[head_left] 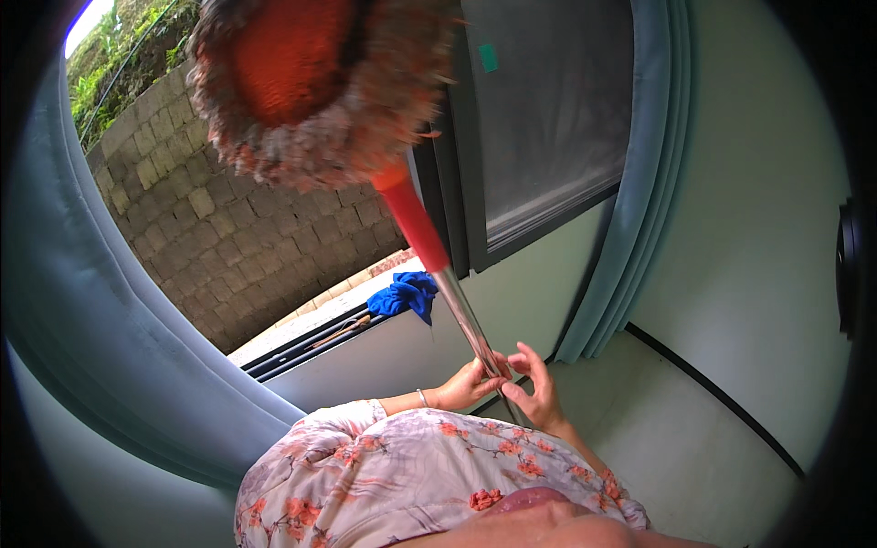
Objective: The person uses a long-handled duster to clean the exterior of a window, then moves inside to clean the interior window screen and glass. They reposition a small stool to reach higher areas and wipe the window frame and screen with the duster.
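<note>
A fluffy grey and orange mop head is raised at the top, somewhat blurred. Its red sleeve joins a shiny metal pole that slopes down towards my body. My left hand, with a bracelet at the wrist, is closed around the pole at its lower part. Beside it, my right hand has its fingers apart and the thumb near the pole; whether it touches the pole is unclear. The pole's lower end is hidden behind my floral top.
A blue cloth lies on the window track, near a thin wooden stick. Blue-grey curtains hang at left and right. A dark-framed window pane stands behind the pole. Outside rises a block wall.
</note>
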Demonstrator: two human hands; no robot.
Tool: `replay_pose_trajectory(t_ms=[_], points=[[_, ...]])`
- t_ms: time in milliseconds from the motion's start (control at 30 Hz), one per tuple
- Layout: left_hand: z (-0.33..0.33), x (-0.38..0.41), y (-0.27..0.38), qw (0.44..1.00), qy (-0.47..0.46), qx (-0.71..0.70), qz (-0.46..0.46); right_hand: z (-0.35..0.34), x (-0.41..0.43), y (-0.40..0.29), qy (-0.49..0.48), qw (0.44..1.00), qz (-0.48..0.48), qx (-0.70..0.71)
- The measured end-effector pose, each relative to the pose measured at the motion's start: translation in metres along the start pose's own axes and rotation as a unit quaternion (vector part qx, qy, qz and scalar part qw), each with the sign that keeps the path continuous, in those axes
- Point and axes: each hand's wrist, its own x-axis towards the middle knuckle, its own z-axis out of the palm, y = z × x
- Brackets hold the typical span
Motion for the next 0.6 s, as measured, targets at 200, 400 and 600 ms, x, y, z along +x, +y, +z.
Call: replay_pose_trajectory(t_ms=[200,400,600], points=[[0.032,0.001,-0.019,0.983,-0.175,0.027,-0.050,-0.003,0.034,-0.055,-0.025,0.996,0.058,0.058],[0.046,0.029,-0.016,0.966,-0.129,0.222,-0.003,-0.056,0.018,-0.016,0.211,0.969,0.037,0.120],[0.006,-0.040,-0.039,0.972,0.072,0.198,-0.102,-0.098,-0.026,0.001,0.279,0.943,0.097,0.155]])
